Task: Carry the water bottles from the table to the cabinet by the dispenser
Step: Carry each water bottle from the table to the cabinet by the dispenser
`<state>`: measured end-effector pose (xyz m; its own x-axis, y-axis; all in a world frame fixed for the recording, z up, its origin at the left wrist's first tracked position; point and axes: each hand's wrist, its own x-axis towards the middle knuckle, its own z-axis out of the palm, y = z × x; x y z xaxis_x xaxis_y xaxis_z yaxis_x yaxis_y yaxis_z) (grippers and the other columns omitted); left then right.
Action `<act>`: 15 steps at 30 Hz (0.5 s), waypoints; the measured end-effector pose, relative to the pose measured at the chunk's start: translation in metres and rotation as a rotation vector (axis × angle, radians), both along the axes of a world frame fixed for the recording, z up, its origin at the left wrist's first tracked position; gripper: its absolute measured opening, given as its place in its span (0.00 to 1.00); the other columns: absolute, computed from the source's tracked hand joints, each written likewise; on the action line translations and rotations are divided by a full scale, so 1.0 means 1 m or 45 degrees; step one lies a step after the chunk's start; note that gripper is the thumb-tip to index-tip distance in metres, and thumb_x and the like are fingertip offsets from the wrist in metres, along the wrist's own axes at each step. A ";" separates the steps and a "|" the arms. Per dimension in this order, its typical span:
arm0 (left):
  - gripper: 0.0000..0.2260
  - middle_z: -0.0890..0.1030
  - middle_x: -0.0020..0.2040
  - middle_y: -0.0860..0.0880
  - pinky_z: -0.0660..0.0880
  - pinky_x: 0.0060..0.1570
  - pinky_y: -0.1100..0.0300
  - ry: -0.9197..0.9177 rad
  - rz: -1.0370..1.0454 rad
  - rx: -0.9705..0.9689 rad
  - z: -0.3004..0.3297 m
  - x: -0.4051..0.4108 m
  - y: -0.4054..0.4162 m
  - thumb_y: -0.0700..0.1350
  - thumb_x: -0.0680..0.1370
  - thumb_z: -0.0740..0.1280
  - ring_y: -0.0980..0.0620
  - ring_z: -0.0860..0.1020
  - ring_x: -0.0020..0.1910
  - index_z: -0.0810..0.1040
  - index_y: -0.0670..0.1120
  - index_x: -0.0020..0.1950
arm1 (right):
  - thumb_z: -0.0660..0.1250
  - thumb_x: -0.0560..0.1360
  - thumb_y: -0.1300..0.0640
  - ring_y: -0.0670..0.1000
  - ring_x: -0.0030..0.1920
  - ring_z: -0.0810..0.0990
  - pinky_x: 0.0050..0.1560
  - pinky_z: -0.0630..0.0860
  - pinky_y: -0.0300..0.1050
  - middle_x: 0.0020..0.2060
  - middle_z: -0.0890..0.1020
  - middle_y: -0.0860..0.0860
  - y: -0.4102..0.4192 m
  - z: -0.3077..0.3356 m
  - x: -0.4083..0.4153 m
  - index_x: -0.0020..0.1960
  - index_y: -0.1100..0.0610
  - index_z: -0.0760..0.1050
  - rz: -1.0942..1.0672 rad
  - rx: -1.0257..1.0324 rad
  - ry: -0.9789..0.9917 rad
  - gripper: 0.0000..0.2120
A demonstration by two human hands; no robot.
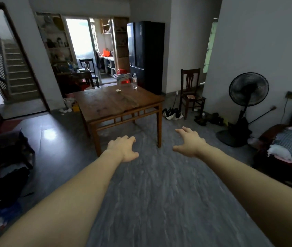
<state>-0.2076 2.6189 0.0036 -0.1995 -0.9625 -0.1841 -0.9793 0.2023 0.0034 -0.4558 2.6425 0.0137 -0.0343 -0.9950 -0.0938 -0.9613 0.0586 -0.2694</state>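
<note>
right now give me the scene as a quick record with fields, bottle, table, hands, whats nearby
bottle: one clear water bottle upright near the far edge of the table
table: wooden table, also a small white scrap on it
left hand: left hand out in front over the floor, fingers loosely curled, holding nothing
right hand: right hand likewise empty
nearby: black fridge behind the table, wooden chair and standing fan to the right

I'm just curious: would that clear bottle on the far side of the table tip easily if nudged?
Probably. The water bottle stands tall and narrow near the far edge of the wooden table. It looks like thin clear plastic, so likely light; how full it is, I cannot tell.
</note>
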 end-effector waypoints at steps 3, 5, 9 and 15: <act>0.29 0.69 0.73 0.47 0.70 0.65 0.47 -0.031 0.004 0.019 0.000 -0.017 -0.057 0.61 0.79 0.64 0.43 0.70 0.71 0.64 0.54 0.77 | 0.68 0.72 0.39 0.58 0.76 0.56 0.72 0.61 0.61 0.79 0.53 0.50 -0.055 -0.008 -0.019 0.78 0.45 0.54 -0.008 0.050 -0.089 0.40; 0.29 0.69 0.73 0.48 0.70 0.65 0.47 -0.011 0.018 0.001 0.006 -0.030 -0.100 0.61 0.79 0.64 0.44 0.70 0.72 0.65 0.54 0.77 | 0.68 0.71 0.39 0.58 0.76 0.57 0.72 0.62 0.61 0.78 0.55 0.50 -0.097 -0.011 -0.036 0.78 0.46 0.55 -0.010 0.053 -0.118 0.40; 0.28 0.68 0.74 0.48 0.70 0.66 0.48 0.000 0.039 0.010 0.016 -0.058 -0.183 0.60 0.79 0.64 0.44 0.69 0.72 0.65 0.53 0.77 | 0.69 0.72 0.41 0.58 0.74 0.62 0.71 0.66 0.56 0.77 0.59 0.53 -0.184 -0.004 -0.066 0.78 0.49 0.57 -0.001 0.077 -0.177 0.40; 0.27 0.68 0.74 0.48 0.71 0.66 0.47 0.035 0.079 0.026 0.022 -0.082 -0.290 0.60 0.79 0.64 0.43 0.70 0.72 0.65 0.53 0.77 | 0.69 0.74 0.44 0.58 0.74 0.63 0.69 0.65 0.49 0.76 0.61 0.56 -0.304 0.015 -0.077 0.78 0.52 0.57 0.112 0.072 -0.244 0.38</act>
